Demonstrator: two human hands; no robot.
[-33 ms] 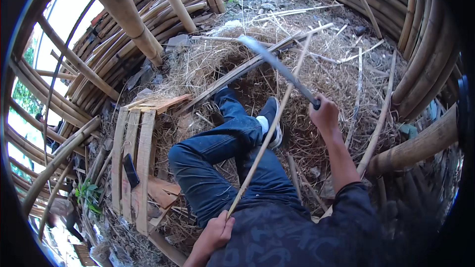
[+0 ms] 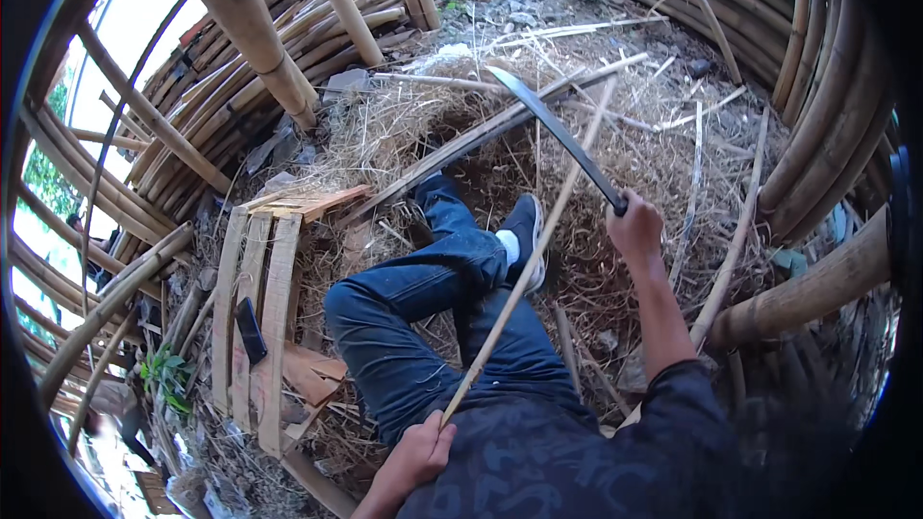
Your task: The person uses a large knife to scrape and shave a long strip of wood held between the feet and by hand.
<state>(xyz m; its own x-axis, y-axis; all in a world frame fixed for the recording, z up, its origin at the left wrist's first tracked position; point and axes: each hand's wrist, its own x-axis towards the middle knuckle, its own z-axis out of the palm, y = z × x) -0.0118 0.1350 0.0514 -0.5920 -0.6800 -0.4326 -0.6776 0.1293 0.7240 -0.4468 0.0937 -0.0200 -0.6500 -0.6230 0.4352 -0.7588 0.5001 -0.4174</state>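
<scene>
My left hand [image 2: 423, 450] is closed round the near end of a long thin bamboo strip [image 2: 498, 329]. The strip runs from my lap up and to the right, across my thigh and past my shoe. In my right hand [image 2: 636, 227] is the handle of a machete [image 2: 550, 123] with a long, slightly curved dark blade. Its blade points up and left and crosses the strip near the far end; whether they touch I cannot tell. Beyond my legs, a split bamboo length [image 2: 461, 142] lies slanting over the shavings, beneath the blade tip.
A slatted wooden bench [image 2: 279, 327] with a phone [image 2: 250, 331] on it stands at my left. Shavings [image 2: 385, 130] cover the ground. Thick bamboo poles [image 2: 245, 24] rise at the far left, and stacked bamboo [image 2: 836, 125] curves along the right. Another person [image 2: 120, 404] is at the lower left.
The machete has shifted slightly right, its blade now sharper than the earlier blur. The strip's far end has moved a little right. My left hand stays in about the same place.
</scene>
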